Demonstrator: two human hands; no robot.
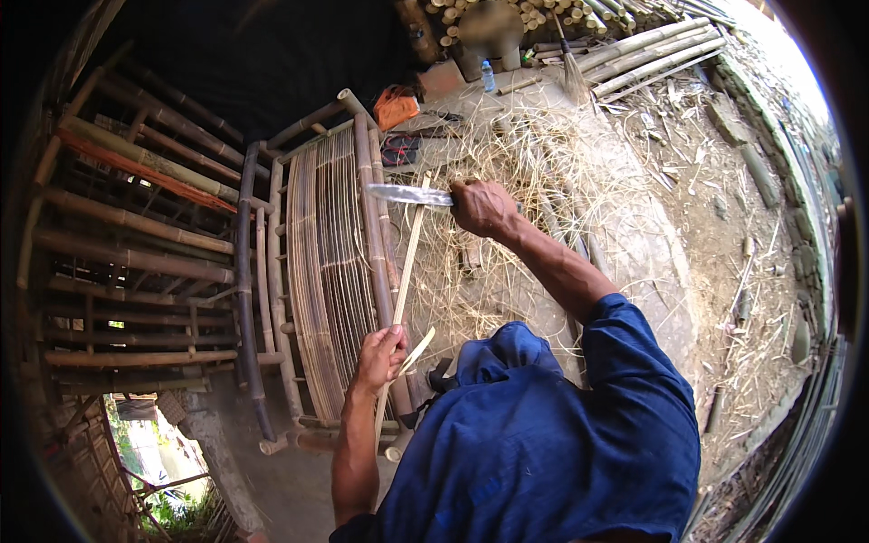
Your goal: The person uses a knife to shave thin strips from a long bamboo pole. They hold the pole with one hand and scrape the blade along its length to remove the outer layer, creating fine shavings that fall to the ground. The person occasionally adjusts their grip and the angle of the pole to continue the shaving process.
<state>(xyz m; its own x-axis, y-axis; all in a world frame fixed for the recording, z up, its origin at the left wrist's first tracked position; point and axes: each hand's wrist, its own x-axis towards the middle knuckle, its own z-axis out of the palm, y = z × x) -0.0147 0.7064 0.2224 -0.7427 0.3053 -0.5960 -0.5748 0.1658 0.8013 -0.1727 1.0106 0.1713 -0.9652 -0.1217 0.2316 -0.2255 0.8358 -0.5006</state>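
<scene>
My right hand (484, 208) is closed round the handle of a knife (409, 195), whose broad metal blade points left. The blade crosses the upper end of a long pale bamboo strip (412, 253); whether it touches the strip I cannot tell. Lower down, my left hand (380, 359) grips that strip, with the thumb along it. A short curled end (419, 348) sticks out beside the left fingers, and the strip runs on down past the wrist. Just left of both hands is a bamboo bench (330, 244) with a slatted top.
Bamboo shavings (534, 181) litter the floor ahead and to the right. A bamboo rack (136, 253) stands at the left. At the back are an orange bag (396, 107), a water bottle (488, 76), a broom (573, 72) and stacked bamboo poles (656, 54).
</scene>
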